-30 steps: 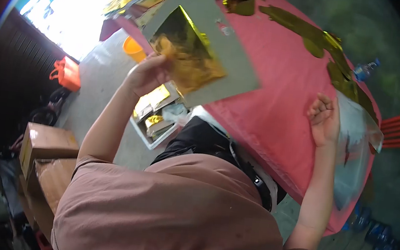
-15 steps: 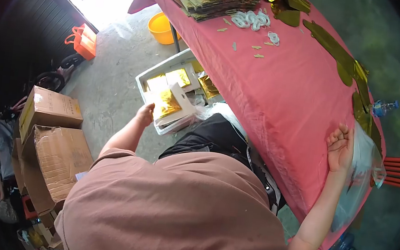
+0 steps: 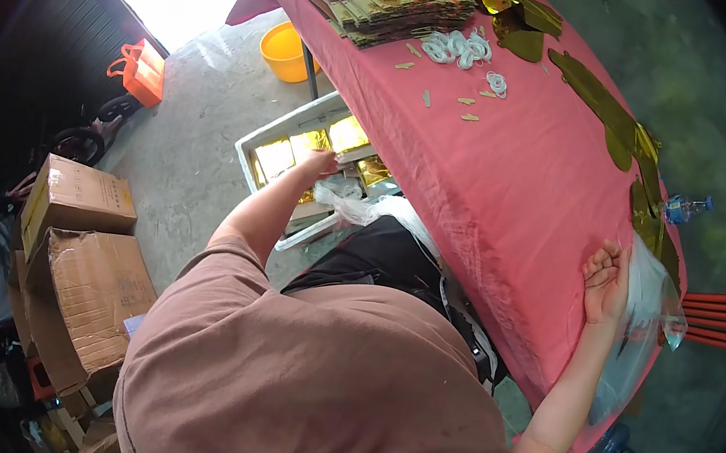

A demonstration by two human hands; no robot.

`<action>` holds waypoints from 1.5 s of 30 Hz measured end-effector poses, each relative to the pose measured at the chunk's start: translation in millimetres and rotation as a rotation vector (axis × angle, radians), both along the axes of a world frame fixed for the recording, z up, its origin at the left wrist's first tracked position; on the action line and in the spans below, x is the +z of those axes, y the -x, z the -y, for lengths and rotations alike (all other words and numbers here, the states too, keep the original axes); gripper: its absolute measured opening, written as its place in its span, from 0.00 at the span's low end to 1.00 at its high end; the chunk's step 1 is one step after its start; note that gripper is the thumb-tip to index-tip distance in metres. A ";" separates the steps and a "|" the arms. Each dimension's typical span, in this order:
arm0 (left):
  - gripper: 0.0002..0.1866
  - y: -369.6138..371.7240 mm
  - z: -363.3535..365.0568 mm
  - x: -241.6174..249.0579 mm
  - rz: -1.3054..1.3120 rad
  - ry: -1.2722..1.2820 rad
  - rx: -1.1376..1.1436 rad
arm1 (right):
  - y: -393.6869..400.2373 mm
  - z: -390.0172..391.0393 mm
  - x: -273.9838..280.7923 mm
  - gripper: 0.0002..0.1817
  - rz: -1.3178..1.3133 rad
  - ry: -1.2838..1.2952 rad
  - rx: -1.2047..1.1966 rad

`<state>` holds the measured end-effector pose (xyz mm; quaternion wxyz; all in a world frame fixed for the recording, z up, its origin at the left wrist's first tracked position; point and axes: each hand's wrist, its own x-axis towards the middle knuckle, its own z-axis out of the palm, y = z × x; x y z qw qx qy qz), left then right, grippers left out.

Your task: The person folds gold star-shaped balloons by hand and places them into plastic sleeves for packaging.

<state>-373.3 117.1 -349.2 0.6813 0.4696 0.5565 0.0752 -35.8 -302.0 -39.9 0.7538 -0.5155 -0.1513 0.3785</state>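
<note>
My left hand (image 3: 320,163) reaches into a white crate (image 3: 251,155) beside my legs, above gold-foil packs (image 3: 310,141). Its fingers are mostly hidden, so whether they grip anything does not show. Another gold pack (image 3: 372,171) and crumpled clear plastic (image 3: 340,190) lie at the crate's table side. On the pink-covered table (image 3: 510,171), my right hand (image 3: 606,283) rests palm up with fingers loosely curled, holding nothing. A clear plastic bag (image 3: 643,300) lies right beside it.
Stacked printed paper bags (image 3: 404,5), white cord bundles (image 3: 461,49) and gold foil sheets (image 3: 594,92) lie on the table. A water bottle (image 3: 688,209) is at its far edge. Cardboard boxes (image 3: 99,296), an orange bag (image 3: 140,72) and a yellow basin (image 3: 286,50) stand on the floor.
My left hand has moved from the crate's near edge, where it held a white-and-gold pack, farther over the crate toward the table. My right hand stays palm up on the table.
</note>
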 end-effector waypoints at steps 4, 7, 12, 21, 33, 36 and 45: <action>0.18 -1.5 38.5 54.3 -0.015 -0.051 -0.316 | 4.5 -3.5 0.7 0.18 0.057 0.040 -0.022; 0.19 3.5 45.1 109.5 -0.056 -0.208 -0.758 | 21.0 -13.6 4.7 0.16 0.253 0.130 -0.089; 0.17 -2.5 37.9 248.7 0.186 -0.323 -0.964 | 33.3 -21.8 2.3 0.10 0.533 0.339 -0.050; 0.14 -83.5 -1.0 369.1 0.014 -1.508 -0.637 | 31.7 -20.8 1.1 0.10 0.520 0.329 -0.031; 0.10 -130.7 -24.0 354.4 -0.611 -1.941 -0.696 | 32.1 -21.3 0.5 0.09 0.501 0.330 -0.020; 0.08 -133.3 -26.2 344.7 -0.531 -2.022 -0.611 | 30.7 -20.9 -1.6 0.09 0.493 0.319 -0.007; 0.09 -174.1 36.6 325.3 0.228 -1.802 -0.808 | 32.0 -23.3 0.3 0.09 0.530 0.376 -0.001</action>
